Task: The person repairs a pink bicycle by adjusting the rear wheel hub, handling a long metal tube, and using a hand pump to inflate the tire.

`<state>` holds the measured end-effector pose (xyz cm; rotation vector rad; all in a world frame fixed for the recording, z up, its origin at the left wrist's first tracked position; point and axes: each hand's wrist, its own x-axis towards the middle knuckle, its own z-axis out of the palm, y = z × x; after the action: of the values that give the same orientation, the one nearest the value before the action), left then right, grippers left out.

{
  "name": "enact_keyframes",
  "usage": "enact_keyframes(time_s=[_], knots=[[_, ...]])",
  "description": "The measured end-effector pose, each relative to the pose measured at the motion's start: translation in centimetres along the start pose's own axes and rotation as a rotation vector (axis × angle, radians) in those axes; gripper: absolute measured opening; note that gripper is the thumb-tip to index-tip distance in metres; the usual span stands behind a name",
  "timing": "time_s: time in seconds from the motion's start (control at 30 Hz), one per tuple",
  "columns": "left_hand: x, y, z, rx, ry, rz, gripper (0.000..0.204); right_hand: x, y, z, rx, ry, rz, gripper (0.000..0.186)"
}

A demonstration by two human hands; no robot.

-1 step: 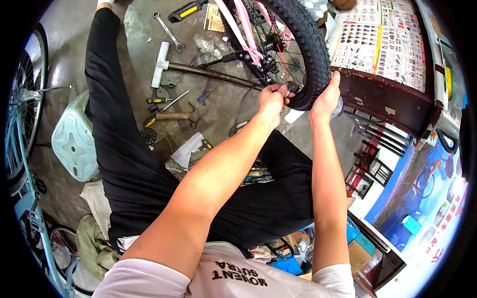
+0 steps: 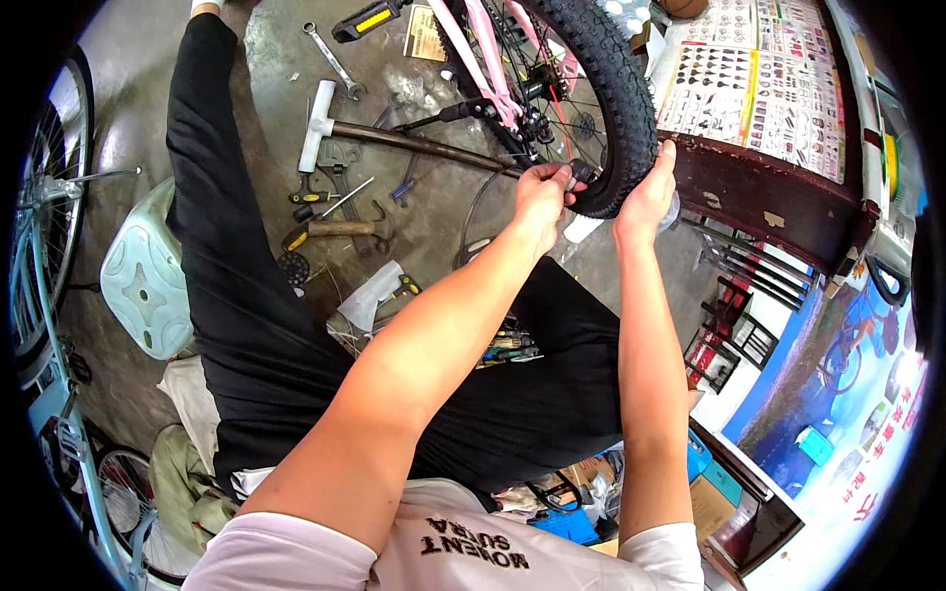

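A pink bicycle (image 2: 490,59) has its knobby black tyre (image 2: 631,108) between my hands. Thumb and fingers of my left hand (image 2: 544,202) are pinched at the inner rim on a small dark fitting (image 2: 583,172), partly covered by the fingers. My right hand (image 2: 645,192) lies along the tyre's outer right side, fingers stretched out and pressed to the tread. Beside my left hand ends the brown tube of a T-handled pump (image 2: 424,148), which lies on the floor with its white handle to the left. A thin black hose (image 2: 475,212) curves up toward my left hand.
On the floor lie a wrench (image 2: 333,59), a hammer (image 2: 340,229), screwdrivers and an adjustable wrench (image 2: 340,177). A pale blue stool (image 2: 146,271) stands left of my leg. At the right is a dark wooden table (image 2: 754,202) with printed sheets. A light-blue bicycle (image 2: 74,414) stands far left.
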<state>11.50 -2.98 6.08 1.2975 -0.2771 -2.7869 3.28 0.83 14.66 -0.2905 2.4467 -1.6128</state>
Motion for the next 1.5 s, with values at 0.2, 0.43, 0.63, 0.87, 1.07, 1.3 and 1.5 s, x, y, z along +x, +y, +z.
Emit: enact_keyframes(time_s=[0.2,0.43,0.63,0.87,1.07,1.3,1.5], knots=[[0.0,0.5,0.1,0.086,-0.001,0.070,0.039,0.3,0.5,0.0,0.019,0.013,-0.024,0.058],[0.3,0.6,0.3,0.259,-0.023,0.190,0.052,0.6,0.7,0.3,-0.034,0.046,-0.118,0.059],[0.0,0.5,0.2,0.404,0.035,0.303,0.060,0.2,0.3,0.5,0.021,0.024,-0.069,0.059],[0.3,0.2,-0.6,0.463,-0.064,0.286,0.066,0.7,0.8,-0.6,0.042,0.003,-0.041,0.052],[0.6,0.1,-1.0,0.515,-0.060,0.352,0.070,-1.0,-3.6,-3.1,-0.604,-0.348,-0.345,0.063],[0.0,0.8,-1.0,0.472,-0.085,0.284,0.073,-1.1,-7.5,-2.4,-1.178,-0.400,-0.478,0.049],[0.7,0.3,-0.8,0.472,-0.085,0.278,0.072,0.0,-6.5,-2.4,-1.114,-0.405,-0.521,0.036]])
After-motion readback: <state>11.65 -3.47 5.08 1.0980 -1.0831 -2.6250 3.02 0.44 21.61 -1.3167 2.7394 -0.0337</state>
